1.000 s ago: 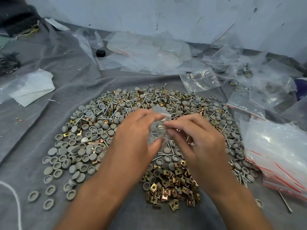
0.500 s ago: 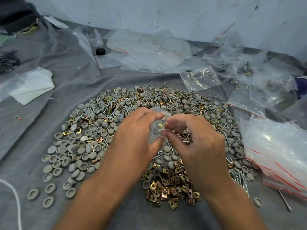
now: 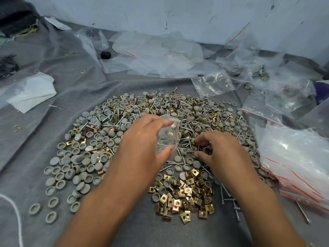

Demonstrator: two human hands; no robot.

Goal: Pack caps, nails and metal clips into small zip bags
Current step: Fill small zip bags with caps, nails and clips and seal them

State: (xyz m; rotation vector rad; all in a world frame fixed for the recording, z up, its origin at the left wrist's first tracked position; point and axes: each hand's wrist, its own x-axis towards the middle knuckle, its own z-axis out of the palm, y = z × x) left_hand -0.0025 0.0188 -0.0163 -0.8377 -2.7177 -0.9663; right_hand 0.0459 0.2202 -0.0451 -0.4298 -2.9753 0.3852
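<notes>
Since the earlier frame, the right hand [image 3: 224,154] has moved away from the small clear zip bag [image 3: 166,136] and now reaches down into the pile, its grip curled around some thin silver nails [image 3: 187,150]; how many it holds, I cannot tell. Left hand [image 3: 142,145] holds the bag upright above the pile, its grip pinching the bag between thumb and fingers. Through the clear plastic, grey caps and 1 shiny gold piece are visible inside. Below lie round grey plastic caps [image 3: 80,161], mixed with nails and gold-coloured square metal clips [image 3: 185,198], all on a grey cloth [image 3: 53,97]. At the right side, a stack of clear zip bags with red strips [image 3: 295,166] rests beside the pile.
</notes>
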